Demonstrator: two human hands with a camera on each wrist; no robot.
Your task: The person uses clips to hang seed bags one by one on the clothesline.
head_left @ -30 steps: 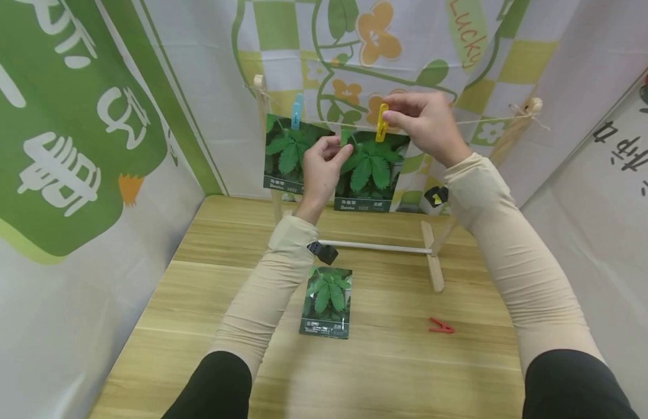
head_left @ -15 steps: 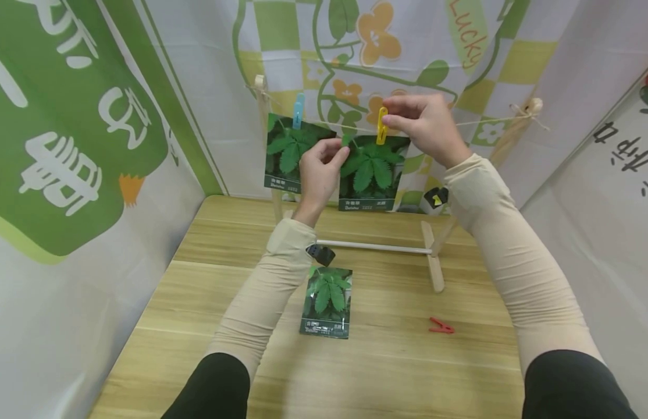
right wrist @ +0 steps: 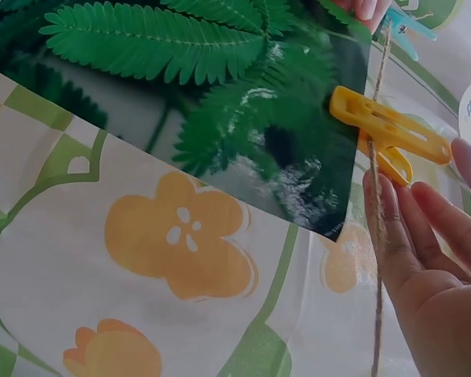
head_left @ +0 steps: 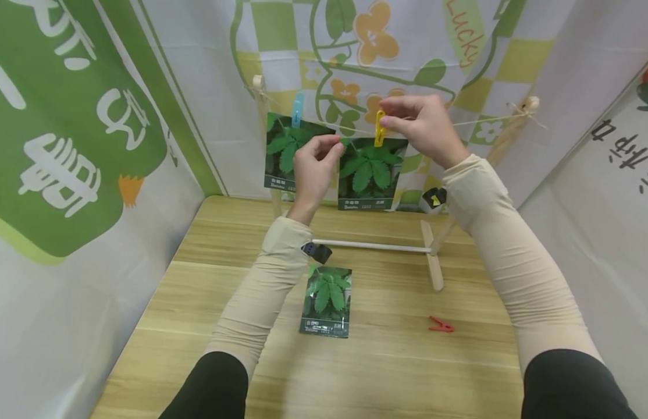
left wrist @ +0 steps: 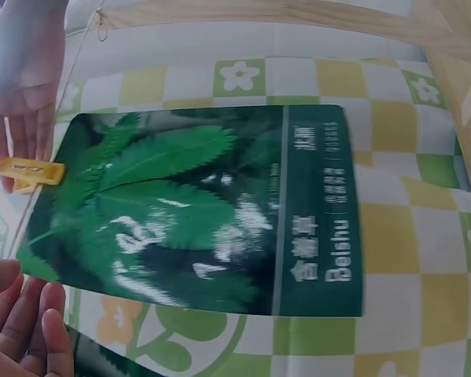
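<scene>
My right hand (head_left: 426,125) holds a yellow clothespin (right wrist: 392,129) by its handle end, thumb on one lever and fingers by the other. The clothespin's jaws sit over the twine (right wrist: 379,228) and the top edge of a green seed packet (left wrist: 180,212) with a leaf picture. At that packet's upper left corner, my left hand (head_left: 314,171) pinches with thumb and fingertips. A second matching packet (head_left: 279,154) hangs to the left under a light blue clothespin (head_left: 298,110), partly hidden behind my left hand.
A third packet (head_left: 326,302) lies flat on the wooden table (head_left: 224,337). Right of it is a red clothespin (head_left: 441,325). The twine runs between wooden posts (head_left: 509,137), joined low down by a white rod (head_left: 376,246). A patterned cloth (head_left: 392,52) hangs behind.
The yellow clothespin and the top edge of its packet have dropped slightly, with the twine. My left hand has shifted a little left and down; the right keeps its grip.
</scene>
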